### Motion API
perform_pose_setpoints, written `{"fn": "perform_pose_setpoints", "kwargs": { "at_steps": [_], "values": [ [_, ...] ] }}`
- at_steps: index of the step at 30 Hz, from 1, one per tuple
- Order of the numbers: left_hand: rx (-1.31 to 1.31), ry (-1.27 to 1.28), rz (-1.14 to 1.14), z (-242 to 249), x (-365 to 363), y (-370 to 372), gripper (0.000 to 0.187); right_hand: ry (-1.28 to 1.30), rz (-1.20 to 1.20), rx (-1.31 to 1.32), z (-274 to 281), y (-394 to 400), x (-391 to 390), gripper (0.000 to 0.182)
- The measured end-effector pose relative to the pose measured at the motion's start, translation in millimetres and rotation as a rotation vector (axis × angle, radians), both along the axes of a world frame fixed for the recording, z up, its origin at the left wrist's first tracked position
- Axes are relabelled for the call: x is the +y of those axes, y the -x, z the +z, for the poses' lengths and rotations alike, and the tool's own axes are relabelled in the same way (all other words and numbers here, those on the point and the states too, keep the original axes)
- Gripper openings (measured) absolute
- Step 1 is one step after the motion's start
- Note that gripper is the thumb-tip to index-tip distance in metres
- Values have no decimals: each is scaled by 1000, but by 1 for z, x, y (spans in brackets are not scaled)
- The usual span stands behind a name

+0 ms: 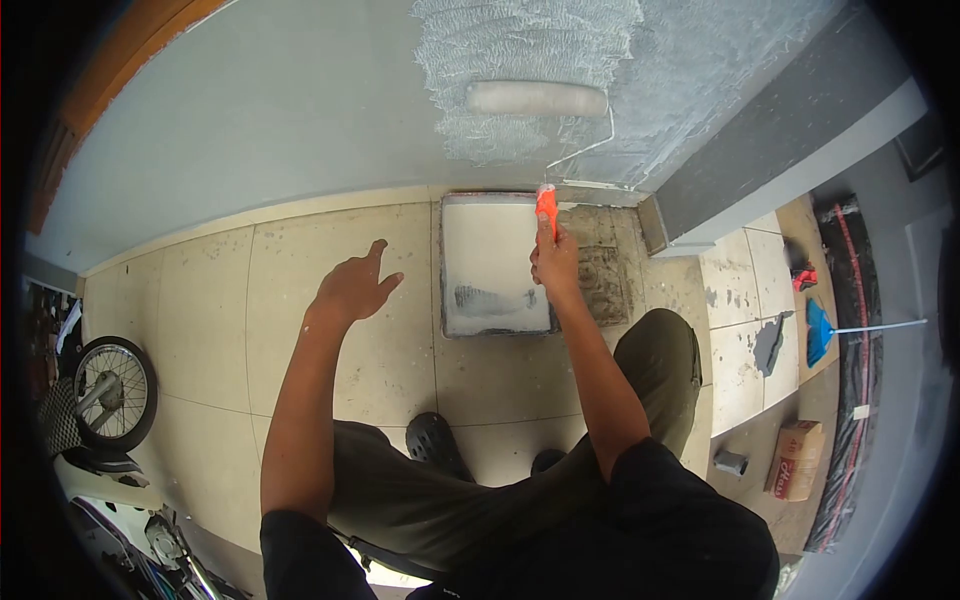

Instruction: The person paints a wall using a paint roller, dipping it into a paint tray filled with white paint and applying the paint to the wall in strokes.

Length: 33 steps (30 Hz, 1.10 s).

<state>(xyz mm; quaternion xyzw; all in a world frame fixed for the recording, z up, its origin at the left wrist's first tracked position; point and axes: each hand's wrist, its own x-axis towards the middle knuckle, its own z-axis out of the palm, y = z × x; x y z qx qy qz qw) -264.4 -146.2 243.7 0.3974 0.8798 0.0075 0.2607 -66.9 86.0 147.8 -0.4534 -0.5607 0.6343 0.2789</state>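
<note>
My right hand (pixel 557 258) is closed round the orange handle of a paint roller (pixel 537 98). The roller's pale sleeve rests against the grey wall (pixel 300 110), along the lower part of a patch of wet whitish paint (pixel 520 40). Below it on the floor stands a paint tray (pixel 490 322) holding white paint, with a grey smear near its front end. My left hand (pixel 355 285) hangs in the air to the left of the tray. Its index finger and thumb are stretched out, and nothing is in it.
A motorcycle wheel (pixel 115 393) stands at the left. On the right are a grey pillar (pixel 790 130), a blue dustpan or broom head (pixel 819 333), a cardboard box (pixel 797 461) and a small grey piece (pixel 730 462). A dark stained mat or board (pixel 600 270) lies beside the tray.
</note>
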Motion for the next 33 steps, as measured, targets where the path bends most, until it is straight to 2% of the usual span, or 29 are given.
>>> {"fn": "perform_pose_setpoints", "kwargs": {
  "at_steps": [7, 9, 13, 15, 18, 26, 33],
  "values": [
    [-13, 55, -1, 9, -1, -1, 63, 196, 34, -79, -82, 0, -21, 48],
    [6, -45, -9, 3, -3, 0, 63, 224, 30, -164, -99, 1, -19, 48],
    [-17, -24, -8, 1, 0, 2, 62, 203, 38, -269, -120, 10, -16, 48],
    [-23, -51, -19, -1, 1, 1, 62, 287, 45, -285, -123, 16, -12, 49],
    [-56, -1, 0, 10, 5, -4, 62, 428, 30, -244, -115, 22, -11, 50],
    [-25, -27, -5, 7, 4, -6, 61, 247, 35, -169, -88, -2, -13, 45],
    [-20, -41, -24, 0, 4, -4, 62, 40, 13, -8, 12, -1, -21, 44]
  ]
}}
